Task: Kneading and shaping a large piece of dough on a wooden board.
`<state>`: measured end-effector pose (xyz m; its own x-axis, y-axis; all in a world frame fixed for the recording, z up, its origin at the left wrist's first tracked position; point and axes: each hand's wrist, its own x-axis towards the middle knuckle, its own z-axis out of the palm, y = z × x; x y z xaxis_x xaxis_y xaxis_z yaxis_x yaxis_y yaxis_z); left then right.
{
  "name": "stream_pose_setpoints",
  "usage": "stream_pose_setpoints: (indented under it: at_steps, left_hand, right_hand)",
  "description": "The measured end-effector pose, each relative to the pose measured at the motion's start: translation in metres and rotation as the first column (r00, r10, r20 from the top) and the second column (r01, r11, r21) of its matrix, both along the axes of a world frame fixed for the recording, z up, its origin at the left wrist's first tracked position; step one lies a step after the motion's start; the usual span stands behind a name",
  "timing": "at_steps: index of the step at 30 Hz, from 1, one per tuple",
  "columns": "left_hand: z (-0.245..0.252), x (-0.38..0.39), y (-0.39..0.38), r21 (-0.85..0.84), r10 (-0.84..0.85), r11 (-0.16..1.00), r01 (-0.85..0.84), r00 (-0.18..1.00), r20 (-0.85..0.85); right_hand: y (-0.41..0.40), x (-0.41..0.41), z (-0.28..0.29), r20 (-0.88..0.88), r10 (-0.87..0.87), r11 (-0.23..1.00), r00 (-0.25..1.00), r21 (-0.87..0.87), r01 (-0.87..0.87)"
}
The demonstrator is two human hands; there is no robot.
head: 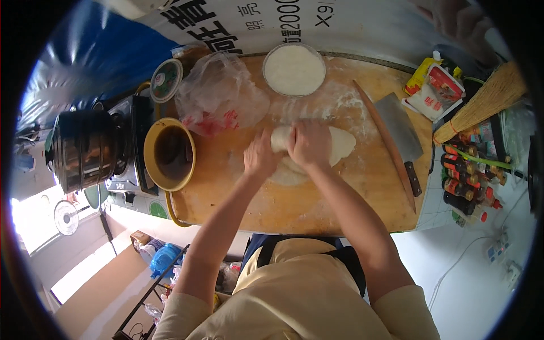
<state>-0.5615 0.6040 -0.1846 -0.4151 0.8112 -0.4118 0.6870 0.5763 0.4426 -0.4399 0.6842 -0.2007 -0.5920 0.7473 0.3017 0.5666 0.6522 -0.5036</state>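
Observation:
A piece of pale dough (pixel 343 144) lies on a floured wooden board (pixel 238 204) in front of me, part of it folded or rolled up under my hands. My right hand (pixel 311 142) presses on top of the dough, its fingers curled over the rolled part. My left hand (pixel 260 155) rests against the dough's left end, fingers bent; whether it grips is hidden. Flour is scattered beyond my hands, where a round bowl of white flour (pixel 294 70) stands. A crumpled clear plastic bag (pixel 221 93) with red print lies to the left of that bowl.
At the right lie a tapered wooden rolling pin (pixel 384 142) and a cleaver (pixel 397 127). Beyond them are seasoning packets (pixel 435 93), a straw brush (pixel 484 102) and several sauce bottles (pixel 461 178). A yellow bowl of dark liquid (pixel 173 155) and a stove with a pot (pixel 85 148) stand left.

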Motion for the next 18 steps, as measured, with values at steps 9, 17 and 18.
stream_pose_setpoints:
  at_steps: [9, 17, 18]
  left_hand:
    - [0.018, 0.027, -0.063, 0.49, -0.164, 0.865, 0.107, 0.984, 0.074]
    - [0.042, 0.096, -0.123, 0.557, -0.323, 0.759, 0.338, 0.938, -0.129]
    - [0.043, 0.096, -0.127, 0.555, -0.329, 0.753, 0.353, 0.933, -0.147]
  right_hand:
    - [0.015, 0.023, 0.04, 0.019, 0.063, 0.875, 0.998, -0.481, -0.046]
    - [0.126, -0.028, 0.019, -0.002, 0.097, 0.947, 0.995, -0.306, -0.093]
    - [0.122, -0.039, 0.022, 0.118, 0.19, 0.906, 0.975, -0.405, -0.128]
